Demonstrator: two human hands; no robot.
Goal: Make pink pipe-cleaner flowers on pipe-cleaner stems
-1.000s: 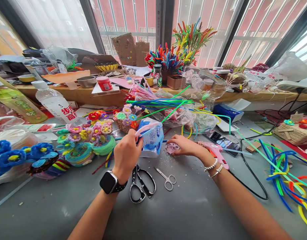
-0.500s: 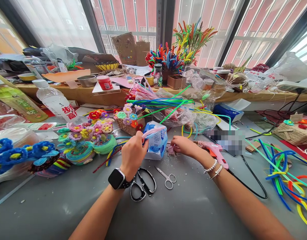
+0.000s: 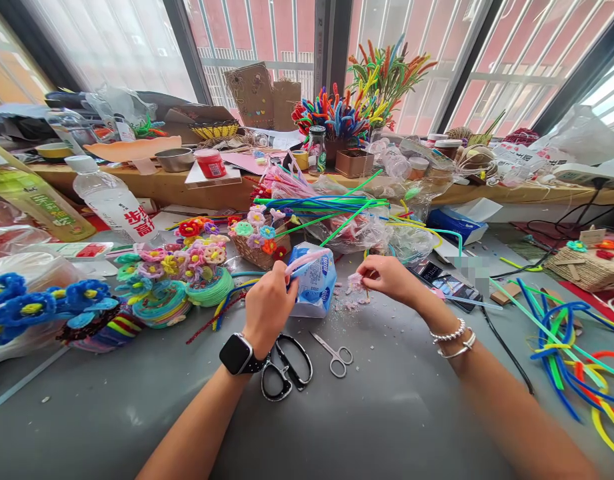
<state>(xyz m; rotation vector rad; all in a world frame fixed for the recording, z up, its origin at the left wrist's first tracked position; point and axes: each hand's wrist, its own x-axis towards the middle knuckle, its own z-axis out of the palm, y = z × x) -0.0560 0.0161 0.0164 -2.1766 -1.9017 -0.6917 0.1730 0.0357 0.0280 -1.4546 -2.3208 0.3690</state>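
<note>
Pink clump (image 3: 355,283) in right hand (image 3: 393,283); carton (image 3: 314,285), small scissors (image 3: 338,360) near.

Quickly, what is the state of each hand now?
Left hand: closed, holding a pink strip at the blue-and-white packet.
Right hand: fingers closed on a pale pink piece.
</note>
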